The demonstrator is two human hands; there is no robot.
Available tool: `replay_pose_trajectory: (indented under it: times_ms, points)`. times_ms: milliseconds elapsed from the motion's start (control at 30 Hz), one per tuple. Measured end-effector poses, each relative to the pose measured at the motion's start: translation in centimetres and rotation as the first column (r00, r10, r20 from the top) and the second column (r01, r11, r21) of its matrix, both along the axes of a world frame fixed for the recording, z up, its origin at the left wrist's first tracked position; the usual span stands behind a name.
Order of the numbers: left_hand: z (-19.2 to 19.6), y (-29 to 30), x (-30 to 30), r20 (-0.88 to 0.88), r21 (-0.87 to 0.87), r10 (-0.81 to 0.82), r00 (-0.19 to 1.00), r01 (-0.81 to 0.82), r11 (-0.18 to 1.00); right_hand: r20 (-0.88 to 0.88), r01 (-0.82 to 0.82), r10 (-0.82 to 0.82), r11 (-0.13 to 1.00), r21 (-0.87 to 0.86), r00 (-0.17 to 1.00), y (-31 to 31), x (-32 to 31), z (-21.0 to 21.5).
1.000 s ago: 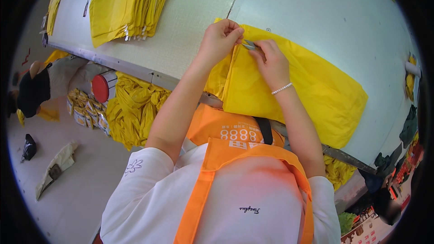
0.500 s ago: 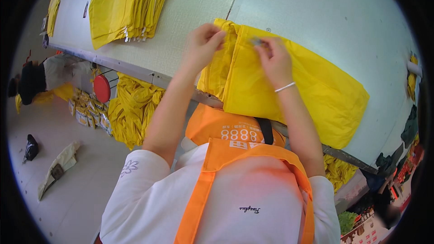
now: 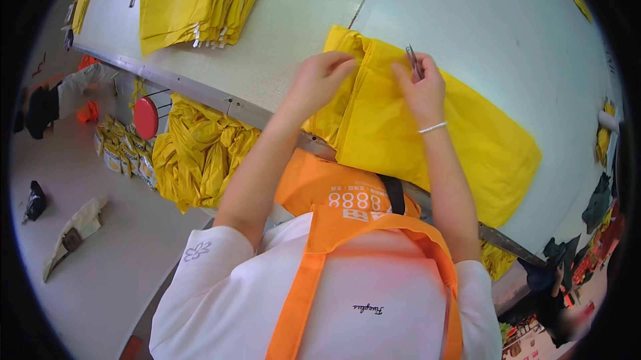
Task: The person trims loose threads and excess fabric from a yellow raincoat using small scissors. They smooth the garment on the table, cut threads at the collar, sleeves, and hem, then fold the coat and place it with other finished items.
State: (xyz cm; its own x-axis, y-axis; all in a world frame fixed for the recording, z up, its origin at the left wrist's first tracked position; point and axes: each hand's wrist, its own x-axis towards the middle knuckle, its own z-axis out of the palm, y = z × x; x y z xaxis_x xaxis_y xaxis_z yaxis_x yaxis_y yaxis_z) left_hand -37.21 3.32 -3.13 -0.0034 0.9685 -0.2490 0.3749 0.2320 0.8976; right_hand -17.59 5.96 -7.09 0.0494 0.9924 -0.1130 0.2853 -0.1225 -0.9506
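Note:
A folded yellow cloth piece [image 3: 394, 126], perhaps a garment, lies along the near table edge with a thick seam near its left end. My left hand [image 3: 324, 80] is over that end, thumb and fingers drawn together at the seam. Whatever may be pinched there is too small to make out. Above the cloth, right of the seam, my right hand [image 3: 426, 90] is closed around small metal thread snips [image 3: 413, 63], whose tips point away from me.
A stack of yellow cloth pieces [image 3: 200, 3] with white tags lies at the table's far left. Below the table edge hang bunched yellow cloths [image 3: 197, 153], beside a red round stool seat [image 3: 146, 118]. Packaged goods [image 3: 123, 153] stand on the floor. At far left is another person's dark-clad part [image 3: 41, 112].
Both hands have shifted slightly right relative to the view. The snips now stand up clearly in my right hand, and my left fingers reach further toward the seam.

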Motion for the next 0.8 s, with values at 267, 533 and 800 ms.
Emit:
replay_pose_trajectory:
  times_ms: [267, 533, 800]
  points:
    - [-3.6, 3.7, 2.1, 0.169, -0.180, 0.070, 0.983, -0.039, 0.983, 0.063, 0.007, 0.000, 0.994, -0.110, 0.998, -1.4, -2.6, 0.7]
    - [-2.9, 3.8, 2.7, 0.240, -0.249, 0.108, 0.965, -0.047, 0.967, -0.012, 0.082, -0.083, 0.991, -0.103, 0.996, -1.0, -3.1, 0.1]
    - [-2.4, 3.5, 3.4, 0.352, -0.290, 0.153, 0.923, -0.048, 0.956, -0.217, 0.075, -0.105, 0.987, -0.140, 0.971, -1.7, -2.3, 0.5]
